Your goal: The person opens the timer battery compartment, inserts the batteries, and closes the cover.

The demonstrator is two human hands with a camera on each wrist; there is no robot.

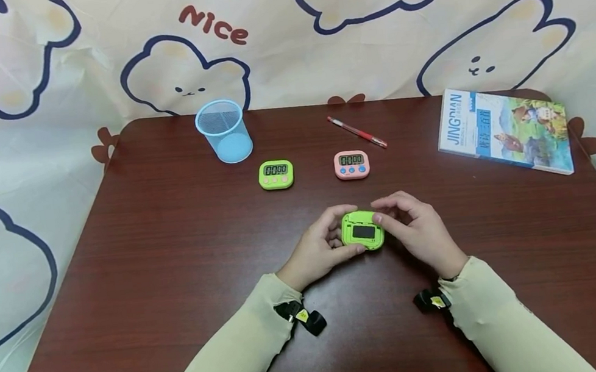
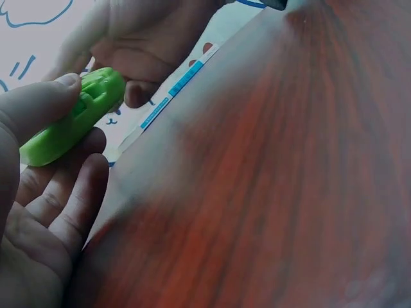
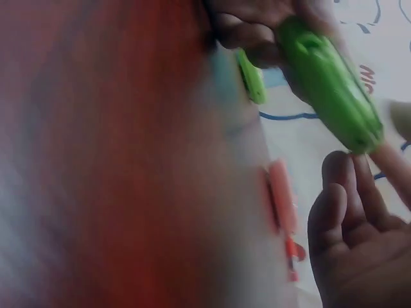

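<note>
Centrally, just below mid-frame in the head view: green timer (image 1: 362,231) held above the bench (image 1: 173,255), back side up, pinched between left hand (image 1: 319,251) and right hand (image 1: 419,230), fingers (image 2: 48,102) of both curled round its edges. Farther up: second green timer (image 1: 276,174), pink timer (image 1: 351,164), blue cup (image 1: 224,131), red pen (image 1: 357,132), book (image 1: 504,129) at upper right.

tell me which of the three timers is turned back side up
The green timer held in both hands; the other green and pink timers show their displays.
</note>
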